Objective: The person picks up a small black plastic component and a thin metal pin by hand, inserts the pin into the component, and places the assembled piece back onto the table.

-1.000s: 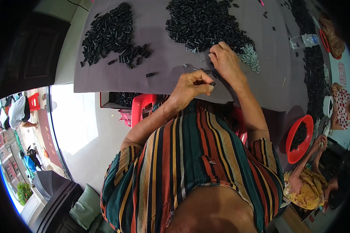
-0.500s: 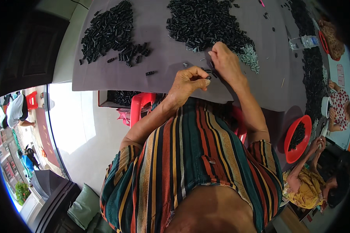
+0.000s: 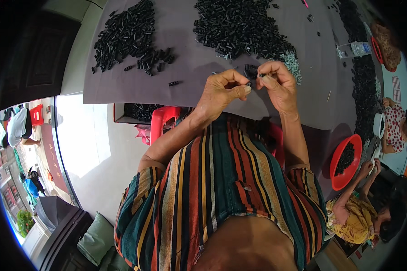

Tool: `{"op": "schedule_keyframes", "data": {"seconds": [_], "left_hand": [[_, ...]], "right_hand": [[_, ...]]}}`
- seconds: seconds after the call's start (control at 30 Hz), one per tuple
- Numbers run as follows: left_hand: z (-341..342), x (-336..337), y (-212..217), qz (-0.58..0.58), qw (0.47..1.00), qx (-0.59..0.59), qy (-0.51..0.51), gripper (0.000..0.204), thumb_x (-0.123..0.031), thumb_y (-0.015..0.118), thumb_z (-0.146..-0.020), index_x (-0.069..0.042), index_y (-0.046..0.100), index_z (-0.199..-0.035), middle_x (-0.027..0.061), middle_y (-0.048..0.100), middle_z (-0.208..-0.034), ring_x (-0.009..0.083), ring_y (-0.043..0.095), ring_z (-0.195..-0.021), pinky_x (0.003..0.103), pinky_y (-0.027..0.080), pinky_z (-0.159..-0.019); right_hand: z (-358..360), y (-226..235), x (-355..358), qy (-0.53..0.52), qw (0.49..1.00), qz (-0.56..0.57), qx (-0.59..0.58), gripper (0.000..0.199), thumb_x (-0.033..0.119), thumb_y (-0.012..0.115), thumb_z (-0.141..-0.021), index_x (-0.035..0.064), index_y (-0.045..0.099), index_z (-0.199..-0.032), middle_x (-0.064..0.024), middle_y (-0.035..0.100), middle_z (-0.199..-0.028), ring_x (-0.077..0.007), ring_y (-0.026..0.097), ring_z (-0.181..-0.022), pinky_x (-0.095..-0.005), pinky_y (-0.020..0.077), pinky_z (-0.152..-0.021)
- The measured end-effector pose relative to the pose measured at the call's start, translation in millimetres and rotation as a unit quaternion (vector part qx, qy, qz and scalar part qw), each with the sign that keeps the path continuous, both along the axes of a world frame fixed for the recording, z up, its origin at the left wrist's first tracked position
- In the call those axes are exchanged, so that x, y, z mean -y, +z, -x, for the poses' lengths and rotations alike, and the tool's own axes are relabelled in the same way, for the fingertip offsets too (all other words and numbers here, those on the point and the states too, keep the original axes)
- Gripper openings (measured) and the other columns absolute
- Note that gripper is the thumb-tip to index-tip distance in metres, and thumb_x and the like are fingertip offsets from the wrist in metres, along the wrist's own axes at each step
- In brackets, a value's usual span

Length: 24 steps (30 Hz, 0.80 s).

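Head | left hand (image 3: 222, 93): pinching 1 black piece (image 3: 248, 84) | right hand (image 3: 281, 88): pinching 1 dark part (image 3: 261, 75)

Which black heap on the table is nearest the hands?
The middle heap, with grey pieces at its lower right; the left heap and right-hand strip lie farther off.

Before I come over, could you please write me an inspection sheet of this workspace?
Surface: table with a grey cover.
Job's things: left heap and right heap, both of black parts; silvery bits beside the right heap.
Clutter: clear bottle toward the table's right.
Hands: left hand pinches a black part; right hand, close by, pinches a dark piece, too small to identify.
Cables: thin dark line at upper left, perhaps a cable.
Surroundings: red basin holding black parts at right; co-worker in yellow near it; pillow at lower left.
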<state>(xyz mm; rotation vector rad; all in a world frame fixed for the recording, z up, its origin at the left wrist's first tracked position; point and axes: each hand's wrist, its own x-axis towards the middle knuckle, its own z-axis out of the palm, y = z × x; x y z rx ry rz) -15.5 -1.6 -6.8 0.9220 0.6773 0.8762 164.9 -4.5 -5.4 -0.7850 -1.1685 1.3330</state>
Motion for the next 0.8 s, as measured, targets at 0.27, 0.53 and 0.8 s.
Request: {"op": "schedule_keyframes", "data": {"seconds": [0.27,0.53,0.8], "left_hand": [[-6,1,6,-0.013,1.0,-0.003,-0.01,0.009,-0.001,0.064,-0.078,0.0,0.06,-0.086,0.0064,0.061,-0.081,0.0124,0.057,-0.07,0.025,0.047,-0.066],[-5,2,2,-0.017,1.0,-0.023,-0.008,0.008,0.001,0.064,-0.077,0.0,0.061,-0.085,0.0051,0.061,-0.079,0.0113,0.057,-0.069,0.024,0.047,-0.065],[-2,2,1,-0.038,0.997,-0.059,-0.039,0.006,0.0,0.064,-0.077,0.002,0.061,-0.082,0.0035,0.06,-0.067,0.008,0.056,-0.063,0.022,0.046,-0.059]], "right_hand": [[-4,5,7,0.007,0.996,-0.042,0.079,0.008,0.002,0.06,-0.082,0.0,0.059,-0.09,-0.003,0.054,-0.083,-0.0061,0.051,-0.064,-0.0184,0.0431,-0.056],[-9,9,8,0.029,0.981,-0.074,0.18,0.01,-0.004,0.058,-0.078,0.0006,0.06,-0.087,-0.0003,0.051,-0.079,-0.0041,0.044,-0.064,-0.0178,0.0352,-0.054],[-13,25,4,0.093,0.951,-0.095,0.278,0.012,-0.006,0.058,-0.073,0.001,0.06,-0.083,-0.0017,0.053,-0.076,-0.0069,0.046,-0.063,-0.0207,0.0349,-0.053]]}}
